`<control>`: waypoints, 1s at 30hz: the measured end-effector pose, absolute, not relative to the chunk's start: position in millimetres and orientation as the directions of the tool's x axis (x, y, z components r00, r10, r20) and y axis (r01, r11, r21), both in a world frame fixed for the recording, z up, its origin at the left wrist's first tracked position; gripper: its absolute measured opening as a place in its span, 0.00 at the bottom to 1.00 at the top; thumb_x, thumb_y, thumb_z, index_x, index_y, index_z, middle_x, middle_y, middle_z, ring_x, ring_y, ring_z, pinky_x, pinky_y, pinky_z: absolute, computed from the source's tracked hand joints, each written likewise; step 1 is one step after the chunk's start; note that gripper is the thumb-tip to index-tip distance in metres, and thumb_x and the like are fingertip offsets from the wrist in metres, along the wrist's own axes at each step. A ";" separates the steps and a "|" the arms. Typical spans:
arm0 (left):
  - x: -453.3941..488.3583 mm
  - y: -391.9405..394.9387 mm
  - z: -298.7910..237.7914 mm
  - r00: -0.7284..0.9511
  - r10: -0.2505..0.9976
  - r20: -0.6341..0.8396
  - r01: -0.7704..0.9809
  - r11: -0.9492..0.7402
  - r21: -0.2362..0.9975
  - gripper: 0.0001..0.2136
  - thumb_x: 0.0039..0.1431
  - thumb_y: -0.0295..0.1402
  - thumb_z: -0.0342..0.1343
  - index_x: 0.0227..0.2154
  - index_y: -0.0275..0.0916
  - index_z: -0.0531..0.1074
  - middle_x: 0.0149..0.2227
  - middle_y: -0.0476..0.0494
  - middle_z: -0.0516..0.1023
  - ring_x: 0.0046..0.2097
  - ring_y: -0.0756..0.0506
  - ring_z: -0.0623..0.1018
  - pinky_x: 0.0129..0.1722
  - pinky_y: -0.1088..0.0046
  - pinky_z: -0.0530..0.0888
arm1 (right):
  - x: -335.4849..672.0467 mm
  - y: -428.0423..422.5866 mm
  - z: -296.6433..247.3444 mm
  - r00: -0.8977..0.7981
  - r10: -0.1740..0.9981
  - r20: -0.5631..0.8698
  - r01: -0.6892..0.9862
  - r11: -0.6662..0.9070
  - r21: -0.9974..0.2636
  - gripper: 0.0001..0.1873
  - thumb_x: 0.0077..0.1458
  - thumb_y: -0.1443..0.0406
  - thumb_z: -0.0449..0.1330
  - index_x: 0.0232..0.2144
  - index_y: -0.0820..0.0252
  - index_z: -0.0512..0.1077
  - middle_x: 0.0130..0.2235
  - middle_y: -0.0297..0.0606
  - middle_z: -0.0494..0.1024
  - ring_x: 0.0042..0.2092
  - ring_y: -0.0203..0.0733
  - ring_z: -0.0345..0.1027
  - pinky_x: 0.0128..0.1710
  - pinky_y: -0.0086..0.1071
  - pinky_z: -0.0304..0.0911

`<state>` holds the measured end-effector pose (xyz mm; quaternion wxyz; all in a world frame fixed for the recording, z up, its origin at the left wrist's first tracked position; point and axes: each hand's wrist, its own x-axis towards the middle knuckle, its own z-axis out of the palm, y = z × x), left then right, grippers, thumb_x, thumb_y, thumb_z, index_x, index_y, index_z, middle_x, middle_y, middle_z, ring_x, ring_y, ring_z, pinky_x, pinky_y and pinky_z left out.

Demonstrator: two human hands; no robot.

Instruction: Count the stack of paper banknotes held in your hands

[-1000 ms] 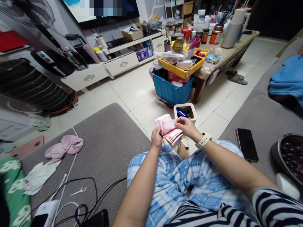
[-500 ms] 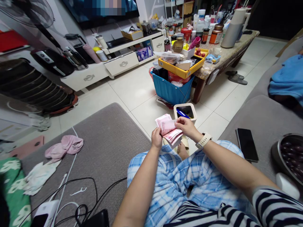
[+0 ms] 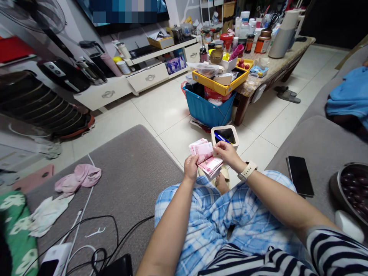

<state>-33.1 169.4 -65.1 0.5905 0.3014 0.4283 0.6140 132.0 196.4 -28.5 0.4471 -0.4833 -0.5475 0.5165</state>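
Note:
A folded stack of pink banknotes [image 3: 211, 165] is gripped at its left side by my left hand [image 3: 191, 167], the thumb lying on top. Part of the stack fans up at the back and part leans toward my knees; a "100" shows on one note. My right hand [image 3: 227, 152], with a pale watch [image 3: 247, 171] on its wrist, has thumb and forefinger pinched at the right edge of a raised banknote [image 3: 205, 148]. Its other fingers are curled. The notes are above the floor, in front of my blue plaid trousers [image 3: 198, 218].
Just past my hands stands a small bin [image 3: 235, 142] with something blue inside. Beyond it are a blue basket [image 3: 208, 109] and a cluttered table [image 3: 244, 90]. A phone [image 3: 299, 175] and a bowl of dark fruit [image 3: 335, 184] lie right; cables [image 3: 115, 224] lie left.
The raised banknote has tipped back to the left, and the printed face of the note beneath now shows. Both hands stay in nearly the same place.

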 end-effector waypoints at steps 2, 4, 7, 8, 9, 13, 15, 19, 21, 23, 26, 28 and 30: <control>-33.6 169.3 -65.6 -0.103 0.982 -0.159 -0.463 0.095 0.881 0.17 0.43 0.42 0.62 0.34 0.34 0.76 0.33 0.42 0.80 0.40 0.41 0.78 0.42 0.65 0.71 | 132.1 197.7 -31.0 -0.115 0.993 -0.017 0.078 -0.008 -0.997 0.15 0.45 0.54 0.62 0.25 0.59 0.66 0.24 0.32 0.69 0.27 0.36 0.61 0.28 0.30 0.56; -34.4 169.1 -66.8 -0.108 0.977 -0.183 -0.447 0.117 0.887 0.19 0.41 0.42 0.63 0.33 0.33 0.76 0.33 0.41 0.80 0.39 0.41 0.78 0.42 0.66 0.72 | 132.1 197.9 -31.6 -0.117 0.993 -0.011 0.079 -0.002 -0.997 0.14 0.44 0.55 0.62 0.26 0.59 0.67 0.25 0.32 0.70 0.28 0.36 0.61 0.29 0.30 0.57; -35.0 168.8 -68.6 -0.126 0.974 -0.191 -0.424 0.121 0.898 0.19 0.40 0.42 0.64 0.33 0.33 0.75 0.33 0.41 0.79 0.38 0.41 0.78 0.41 0.66 0.72 | 132.0 196.5 -29.9 -0.138 0.990 0.008 0.080 0.019 -0.997 0.13 0.45 0.56 0.61 0.26 0.59 0.67 0.26 0.32 0.69 0.28 0.36 0.61 0.29 0.30 0.56; -34.9 168.8 -68.8 -0.125 0.975 -0.186 -0.422 0.117 0.899 0.19 0.41 0.41 0.64 0.33 0.33 0.75 0.33 0.41 0.80 0.38 0.41 0.78 0.41 0.66 0.72 | 132.0 195.9 -29.1 -0.145 0.989 0.013 0.083 0.025 -0.996 0.12 0.45 0.57 0.61 0.25 0.59 0.67 0.25 0.32 0.68 0.28 0.36 0.60 0.29 0.30 0.56; -34.6 168.7 -68.8 -0.119 0.977 -0.178 -0.426 0.112 0.898 0.18 0.41 0.41 0.64 0.33 0.33 0.76 0.33 0.41 0.80 0.38 0.41 0.78 0.41 0.66 0.72 | 132.0 195.3 -28.3 -0.153 0.988 0.016 0.083 0.029 -0.996 0.12 0.46 0.57 0.60 0.24 0.59 0.66 0.25 0.31 0.68 0.27 0.36 0.59 0.28 0.30 0.55; -32.9 169.7 -67.8 -0.126 0.983 -0.136 -0.473 0.061 0.879 0.15 0.46 0.40 0.61 0.33 0.34 0.76 0.33 0.42 0.80 0.36 0.43 0.78 0.40 0.66 0.72 | 131.6 194.3 -27.2 -0.163 0.986 0.022 0.072 0.035 -0.997 0.11 0.47 0.58 0.59 0.24 0.59 0.65 0.24 0.31 0.67 0.27 0.35 0.58 0.28 0.29 0.54; -32.9 170.8 -68.0 -0.179 0.977 -0.120 -0.479 0.020 0.877 0.12 0.47 0.40 0.59 0.29 0.36 0.77 0.31 0.44 0.80 0.35 0.44 0.78 0.39 0.68 0.73 | 131.4 194.4 -27.8 -0.160 0.987 0.014 0.072 0.026 -0.997 0.11 0.47 0.58 0.59 0.24 0.59 0.65 0.24 0.31 0.67 0.27 0.35 0.59 0.28 0.29 0.55; -34.4 173.1 -71.2 -0.242 0.964 -0.112 -0.451 -0.009 0.893 0.11 0.48 0.41 0.58 0.24 0.37 0.76 0.27 0.47 0.79 0.32 0.46 0.77 0.36 0.71 0.73 | 131.3 195.0 -29.7 -0.151 0.988 0.002 0.058 0.011 -0.998 0.11 0.46 0.58 0.59 0.26 0.59 0.66 0.25 0.32 0.68 0.28 0.36 0.60 0.28 0.29 0.56; -35.0 173.9 -73.0 -0.242 0.964 -0.107 -0.459 -0.017 0.888 0.10 0.48 0.40 0.58 0.24 0.37 0.76 0.27 0.48 0.78 0.31 0.47 0.76 0.35 0.72 0.72 | 131.3 195.2 -30.4 -0.152 0.988 0.004 0.045 0.011 -0.999 0.10 0.46 0.59 0.60 0.27 0.59 0.67 0.25 0.32 0.68 0.28 0.36 0.60 0.28 0.29 0.56; -35.0 174.3 -73.9 -0.243 0.965 -0.099 -0.471 -0.028 0.882 0.10 0.48 0.39 0.58 0.23 0.37 0.76 0.26 0.48 0.78 0.31 0.48 0.75 0.35 0.73 0.72 | 131.4 195.3 -30.7 -0.153 0.988 0.003 0.037 0.009 -0.999 0.09 0.46 0.59 0.60 0.27 0.59 0.67 0.25 0.31 0.68 0.28 0.35 0.60 0.28 0.29 0.55; -34.7 174.1 -73.4 -0.246 0.964 -0.096 -0.472 -0.033 0.881 0.10 0.48 0.39 0.58 0.23 0.37 0.76 0.26 0.48 0.78 0.30 0.48 0.75 0.34 0.74 0.71 | 131.3 195.3 -30.4 -0.154 0.988 0.003 0.030 0.008 -1.000 0.09 0.46 0.60 0.60 0.27 0.60 0.67 0.25 0.31 0.68 0.28 0.35 0.60 0.28 0.29 0.55; -34.6 173.8 -72.2 -0.255 0.962 -0.101 -0.454 -0.027 0.891 0.10 0.48 0.39 0.58 0.22 0.36 0.75 0.25 0.48 0.77 0.30 0.48 0.74 0.33 0.74 0.71 | 131.2 195.4 -30.3 -0.152 0.988 0.004 0.032 0.009 -0.999 0.09 0.46 0.59 0.59 0.27 0.60 0.67 0.25 0.31 0.68 0.28 0.35 0.60 0.28 0.29 0.55; -34.6 173.4 -70.9 -0.271 0.957 -0.108 -0.431 -0.020 0.902 0.11 0.47 0.40 0.58 0.21 0.36 0.75 0.24 0.49 0.76 0.29 0.48 0.74 0.33 0.74 0.71 | 131.2 195.6 -30.5 -0.149 0.989 0.006 0.040 0.012 -0.999 0.10 0.46 0.59 0.59 0.27 0.60 0.67 0.25 0.31 0.68 0.28 0.34 0.60 0.28 0.28 0.55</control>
